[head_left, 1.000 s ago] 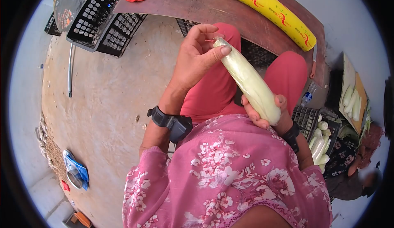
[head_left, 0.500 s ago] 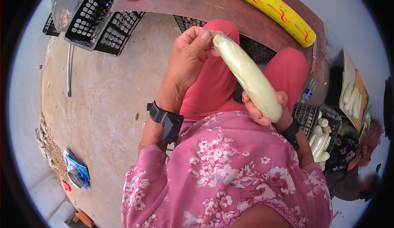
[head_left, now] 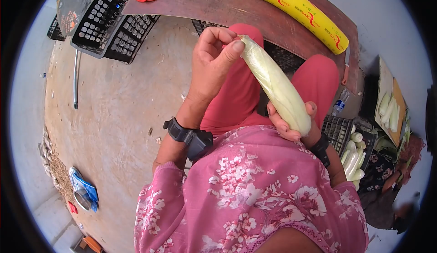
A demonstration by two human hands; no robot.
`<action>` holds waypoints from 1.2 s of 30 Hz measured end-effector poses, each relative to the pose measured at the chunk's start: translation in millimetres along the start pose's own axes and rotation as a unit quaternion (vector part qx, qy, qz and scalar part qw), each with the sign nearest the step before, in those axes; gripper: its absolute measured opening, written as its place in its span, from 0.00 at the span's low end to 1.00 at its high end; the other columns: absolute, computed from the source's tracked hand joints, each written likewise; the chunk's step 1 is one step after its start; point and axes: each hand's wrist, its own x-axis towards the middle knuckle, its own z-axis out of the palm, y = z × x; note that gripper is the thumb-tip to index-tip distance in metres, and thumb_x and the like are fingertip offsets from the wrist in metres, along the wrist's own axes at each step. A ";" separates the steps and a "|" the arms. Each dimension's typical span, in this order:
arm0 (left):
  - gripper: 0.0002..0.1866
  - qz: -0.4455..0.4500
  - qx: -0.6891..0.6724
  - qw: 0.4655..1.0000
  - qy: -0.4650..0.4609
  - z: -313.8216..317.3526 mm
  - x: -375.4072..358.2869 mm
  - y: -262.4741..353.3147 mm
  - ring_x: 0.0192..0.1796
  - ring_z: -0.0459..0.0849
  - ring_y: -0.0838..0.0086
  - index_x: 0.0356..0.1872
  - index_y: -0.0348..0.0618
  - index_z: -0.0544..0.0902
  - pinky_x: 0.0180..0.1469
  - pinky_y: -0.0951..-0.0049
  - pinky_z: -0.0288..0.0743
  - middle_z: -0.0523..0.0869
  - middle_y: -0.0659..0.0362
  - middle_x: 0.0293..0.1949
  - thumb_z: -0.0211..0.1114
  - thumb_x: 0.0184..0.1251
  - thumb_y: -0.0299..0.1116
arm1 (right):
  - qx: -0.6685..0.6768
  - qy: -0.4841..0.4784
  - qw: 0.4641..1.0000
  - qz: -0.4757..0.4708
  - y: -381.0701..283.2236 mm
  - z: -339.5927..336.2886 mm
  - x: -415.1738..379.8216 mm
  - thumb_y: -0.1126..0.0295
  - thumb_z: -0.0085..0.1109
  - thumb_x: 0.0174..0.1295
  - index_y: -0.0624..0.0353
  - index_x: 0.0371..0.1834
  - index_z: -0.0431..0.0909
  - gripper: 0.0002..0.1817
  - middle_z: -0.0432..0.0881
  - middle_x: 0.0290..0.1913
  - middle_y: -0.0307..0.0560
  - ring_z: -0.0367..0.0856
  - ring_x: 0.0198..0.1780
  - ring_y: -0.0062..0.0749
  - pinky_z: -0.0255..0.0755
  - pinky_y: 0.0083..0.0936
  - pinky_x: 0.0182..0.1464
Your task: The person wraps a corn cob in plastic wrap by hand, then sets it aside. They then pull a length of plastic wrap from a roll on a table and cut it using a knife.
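A pale, peeled corn cob (head_left: pixel 277 86) wrapped in clear film slants over my red-trousered lap. My left hand (head_left: pixel 214 61) pinches the film at the cob's upper tip with thumb and fingers. Its thick lower end rests in my right hand (head_left: pixel 291 125), whose fingers curl around it from below. Both wrists wear black bands.
A yellow roll of cling film (head_left: pixel 296 11) lies on a brown board (head_left: pixel 200 0) ahead. Black plastic crates (head_left: pixel 104 20) stand at upper left. On the right a crate (head_left: pixel 353 155) holds several wrapped cobs, and more cobs lie on a board (head_left: pixel 389 105). Another person (head_left: pixel 391 184) sits at lower right.
My left hand has shifted its grip at the cob's tip, from fingers splayed to a closed pinch on the film. The cob and my right hand have hardly moved.
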 end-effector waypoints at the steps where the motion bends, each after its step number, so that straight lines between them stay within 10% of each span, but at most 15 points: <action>1: 0.11 0.022 0.024 0.999 -0.011 0.0 0.0 -1.5 0.41 0.76 0.77 0.35 0.39 0.73 0.44 0.76 0.72 0.75 0.58 0.40 0.65 0.60 0.32 | -0.002 0.001 1.000 0.002 -0.3 0.6 0.2 0.54 0.63 0.53 0.79 0.59 0.54 0.42 0.72 0.37 0.62 0.79 0.26 0.39 0.78 0.26 0.24; 6: 0.06 0.092 0.162 0.981 -0.043 -1.8 -1.3 -2.6 0.42 0.76 0.79 0.32 0.38 0.74 0.47 0.79 0.71 0.76 0.59 0.43 0.61 0.64 0.28 | -0.021 0.012 1.000 0.007 -1.6 -1.3 -0.7 0.55 0.62 0.53 0.78 0.59 0.54 0.42 0.72 0.38 0.62 0.80 0.27 0.39 0.78 0.26 0.24; 15: 0.09 -0.126 -0.201 0.970 -0.051 -5.8 2.5 -14.2 0.41 0.79 0.76 0.42 0.39 0.75 0.50 0.73 0.72 0.80 0.60 0.40 0.58 0.67 0.33 | 0.014 -0.010 1.000 0.003 0.6 1.4 4.1 0.54 0.63 0.53 0.79 0.59 0.54 0.43 0.72 0.37 0.61 0.79 0.26 0.38 0.78 0.25 0.24; 24: 0.05 -0.135 -0.243 0.956 -0.089 -5.8 10.5 -16.4 0.39 0.77 0.78 0.36 0.43 0.74 0.47 0.76 0.70 0.80 0.60 0.38 0.58 0.67 0.33 | 0.008 -0.034 0.999 -0.011 -0.2 -0.4 5.1 0.52 0.61 0.54 0.79 0.59 0.54 0.43 0.72 0.37 0.60 0.77 0.24 0.35 0.76 0.24 0.24; 33: 0.41 -0.199 -0.361 0.909 -0.054 19.6 -8.0 -24.6 0.58 0.73 0.59 0.60 0.39 0.63 0.63 0.58 0.64 0.74 0.48 0.54 0.52 0.58 0.65 | -0.004 0.002 1.000 -0.015 -0.4 -0.8 5.0 0.51 0.60 0.54 0.78 0.59 0.54 0.43 0.72 0.37 0.59 0.78 0.24 0.35 0.75 0.24 0.23; 36: 0.30 -0.198 -0.266 0.943 -0.023 38.3 -11.3 -14.4 0.55 0.76 0.59 0.56 0.40 0.66 0.59 0.60 0.70 0.75 0.48 0.52 0.60 0.62 0.52 | -0.023 0.020 1.000 -0.005 1.0 -3.8 5.1 0.51 0.60 0.54 0.78 0.59 0.54 0.43 0.72 0.37 0.59 0.78 0.24 0.35 0.75 0.24 0.22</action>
